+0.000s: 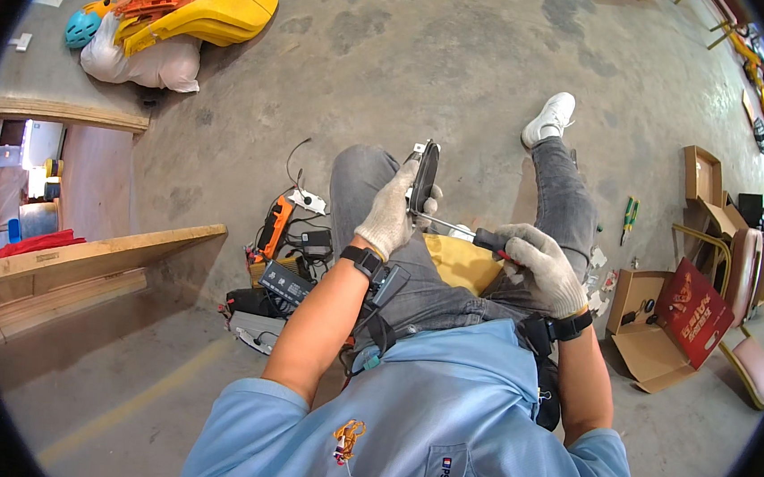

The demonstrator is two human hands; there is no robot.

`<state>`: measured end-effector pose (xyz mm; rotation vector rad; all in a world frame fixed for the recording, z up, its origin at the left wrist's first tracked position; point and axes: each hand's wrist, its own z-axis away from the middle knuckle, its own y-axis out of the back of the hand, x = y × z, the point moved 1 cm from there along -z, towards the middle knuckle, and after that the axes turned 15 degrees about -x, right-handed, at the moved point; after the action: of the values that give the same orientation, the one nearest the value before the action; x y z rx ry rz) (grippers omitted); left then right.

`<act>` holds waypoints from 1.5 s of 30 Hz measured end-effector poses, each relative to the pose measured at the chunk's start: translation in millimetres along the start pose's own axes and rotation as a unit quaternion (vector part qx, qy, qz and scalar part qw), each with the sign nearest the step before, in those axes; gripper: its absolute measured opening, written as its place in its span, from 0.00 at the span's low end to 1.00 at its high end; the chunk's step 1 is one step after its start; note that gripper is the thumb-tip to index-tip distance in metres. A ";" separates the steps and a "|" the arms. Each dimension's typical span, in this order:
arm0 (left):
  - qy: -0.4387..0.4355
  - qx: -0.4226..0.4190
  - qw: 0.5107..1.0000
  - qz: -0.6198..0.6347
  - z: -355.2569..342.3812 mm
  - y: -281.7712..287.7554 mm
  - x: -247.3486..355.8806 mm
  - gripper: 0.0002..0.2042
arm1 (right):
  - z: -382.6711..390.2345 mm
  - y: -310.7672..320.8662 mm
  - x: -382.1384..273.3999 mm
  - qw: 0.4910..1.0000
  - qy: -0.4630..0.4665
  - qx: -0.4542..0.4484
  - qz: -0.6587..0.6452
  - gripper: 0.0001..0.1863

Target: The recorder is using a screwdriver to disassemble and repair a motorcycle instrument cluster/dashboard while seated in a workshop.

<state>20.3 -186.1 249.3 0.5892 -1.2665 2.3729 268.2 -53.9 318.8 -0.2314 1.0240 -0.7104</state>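
Observation:
My left hand (390,212), in a pale work glove, is closed around a dark, flat, elongated part (425,177) with a metal piece at its upper end. I hold it upright above my left thigh; its exact kind cannot be made out. In my gloved right hand (546,269) is a screwdriver (491,241) with a dark handle. Its long shaft points left, and the tip reaches the lower end of the dark part. Whether it sits on a screw is too small to see. Beneath the screwdriver, a yellow piece (461,263) lies between my thighs.
Beside my left leg lie a black power adapter (287,282), an orange-and-black part (275,227) and cables. Green-and-yellow-handled tools (629,220) rest on the floor at right, near an open cardboard box (643,286) and a chair (742,276). A wooden ledge (102,257) juts in from the left.

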 end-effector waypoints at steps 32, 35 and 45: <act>-0.014 -0.005 0.999 -0.035 0.8 4.9 -4.4 0.17 | -2.3 -4.5 -8.8 0.962 0.038 0.124 0.240 0.20; -0.006 -0.008 0.998 -0.059 1.3 -2.2 -2.4 0.17 | -2.9 -2.9 -0.2 0.981 0.082 0.119 0.130 0.22; -0.001 0.003 0.999 -0.053 -0.2 2.5 -3.2 0.15 | 0.7 2.1 -6.2 0.992 0.052 0.080 0.086 0.22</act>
<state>21.6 -187.7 245.8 0.6442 -1.1995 2.2904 267.7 -48.4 322.4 0.0336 1.0667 -0.6484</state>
